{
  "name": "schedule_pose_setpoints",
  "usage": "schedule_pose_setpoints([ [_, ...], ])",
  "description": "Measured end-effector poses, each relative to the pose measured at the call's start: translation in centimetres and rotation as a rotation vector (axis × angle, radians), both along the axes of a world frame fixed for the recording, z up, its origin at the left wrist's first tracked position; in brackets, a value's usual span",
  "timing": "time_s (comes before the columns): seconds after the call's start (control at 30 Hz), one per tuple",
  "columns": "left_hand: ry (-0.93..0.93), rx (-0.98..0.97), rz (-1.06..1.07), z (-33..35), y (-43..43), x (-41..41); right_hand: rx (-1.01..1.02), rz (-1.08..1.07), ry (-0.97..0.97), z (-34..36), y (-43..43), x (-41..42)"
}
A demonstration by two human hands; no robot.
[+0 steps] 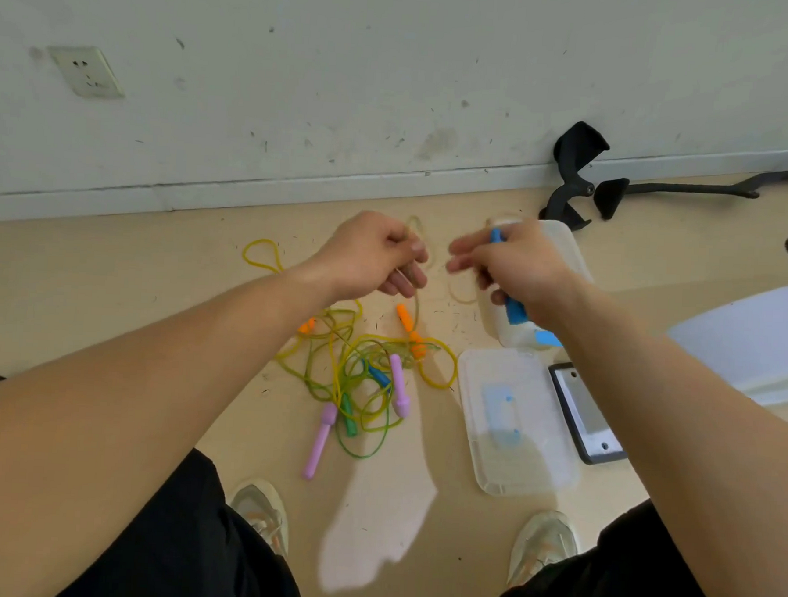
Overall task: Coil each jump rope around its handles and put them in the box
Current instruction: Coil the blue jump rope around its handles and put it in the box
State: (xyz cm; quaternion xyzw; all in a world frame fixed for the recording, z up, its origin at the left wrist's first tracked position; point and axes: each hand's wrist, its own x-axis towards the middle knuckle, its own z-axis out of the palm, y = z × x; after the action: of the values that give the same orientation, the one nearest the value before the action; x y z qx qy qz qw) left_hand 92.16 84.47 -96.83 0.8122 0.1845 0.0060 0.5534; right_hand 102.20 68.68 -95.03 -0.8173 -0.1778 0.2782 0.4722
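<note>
The floor is carrying everything here. Toward its far edge by the wall, on the right, the clear box is standing open, and its lid is lying flat just on the near side of it. Left of the lid, near the middle of the floor, a tangle of ropes is waiting, with orange, purple and green handles poking out of it.

Above the tangle both hands are working on one rope. The right hand is curling around the blue handles, holding them in front of the box. The left hand, just beside it, is pinching the yellow rope between thumb and fingers. The cord is blurring between the hands, and part of it is hanging toward the pile.

This looks like the winding step on the first rope, as the box is showing no coiled rope that I can make out. The next move is probably calling for the left hand to keep the cord taut, lay turns onto the handles and draw the slack clear of the tangle.
</note>
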Motion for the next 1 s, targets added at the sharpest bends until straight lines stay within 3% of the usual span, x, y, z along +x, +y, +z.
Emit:
schedule_pose_setpoints([
  [0.1, -0.087, -0.118, 0.057, 1.3, -0.1, 0.2, -0.117, 0.264, 0.069, -1.1, 0.4, -1.7],
  [0.2, -0.156, -0.172, 0.138, 2.0, 0.2, 0.2, -0.146, 0.397, -0.044, -1.1, 0.9, -2.4],
  [0.3, -0.117, -0.165, 0.161, 2.0, 0.8, -0.1, -0.027, 0.283, -0.087, -0.9, 1.3, -2.1],
  [0.43, 0.134, -0.119, -0.123, 0.4, 0.6, -0.7, 0.205, 0.187, 0.011, 0.0, 1.4, -1.6],
  [0.63, 0.090, -0.246, -0.175, 0.0, -0.4, -0.4, 0.409, 0.056, 0.118, 0.9, 1.4, -1.0],
  [0.8, 0.090, 0.015, -0.288, -1.2, -0.7, -0.5, 0.485, 0.067, 0.234, 1.9, 0.8, -0.6],
  [0.93, 0.222, 0.471, -0.358, -3.1, 0.5, -0.5, 0.519, -0.037, 0.146, 2.3, 0.5, -0.2],
  [1.0, 0.251, 0.451, -0.311, -3.1, 1.0, -0.7, 0.448, -0.083, 0.029, 2.0, 0.1, 0.4],
])
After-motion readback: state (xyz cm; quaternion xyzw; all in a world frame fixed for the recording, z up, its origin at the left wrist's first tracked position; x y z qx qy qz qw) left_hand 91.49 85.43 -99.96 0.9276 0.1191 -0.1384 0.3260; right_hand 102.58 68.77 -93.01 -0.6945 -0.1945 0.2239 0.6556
